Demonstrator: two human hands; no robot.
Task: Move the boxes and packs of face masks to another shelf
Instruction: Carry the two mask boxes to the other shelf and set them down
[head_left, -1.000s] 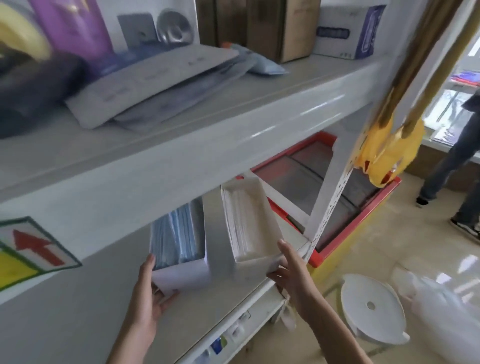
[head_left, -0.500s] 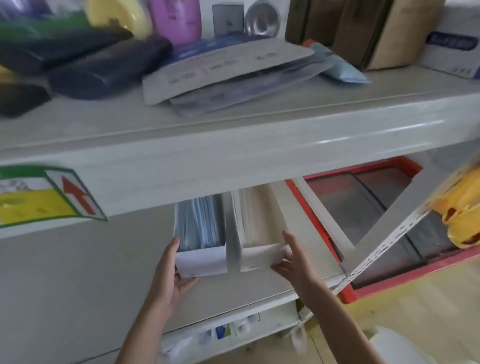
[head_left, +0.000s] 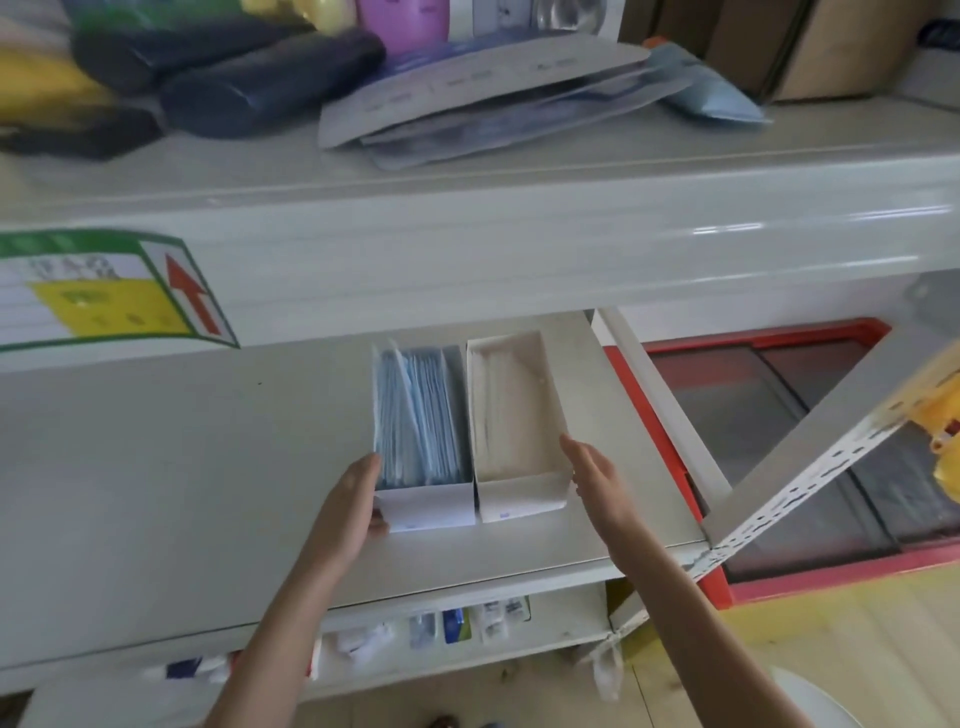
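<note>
Two open white boxes stand side by side on the lower shelf (head_left: 182, 493). The box of blue masks (head_left: 431, 512) is on the left, and the box of white masks (head_left: 519, 499) touches it on the right. My left hand (head_left: 348, 509) grips the blue box's front left corner, with the thumb on its front face. My right hand (head_left: 597, 483) lies with straight fingers along the white box's right wall and does not grip it. On the upper shelf (head_left: 519, 234) lie flat packs of masks (head_left: 483, 93) and a blue pack (head_left: 706, 98).
Dark rolled bags (head_left: 260, 88) and cardboard boxes (head_left: 831, 47) crowd the upper shelf. A perforated shelf post (head_left: 810, 478) slants at the right, with a red-rimmed chest freezer (head_left: 779, 415) behind it. A yellow object (head_left: 940, 415) hangs at the right edge.
Both boxes went down onto the lower shelf and now stand straight and pressed together. My right hand has loosened from the white box's corner. The view swung left.
</note>
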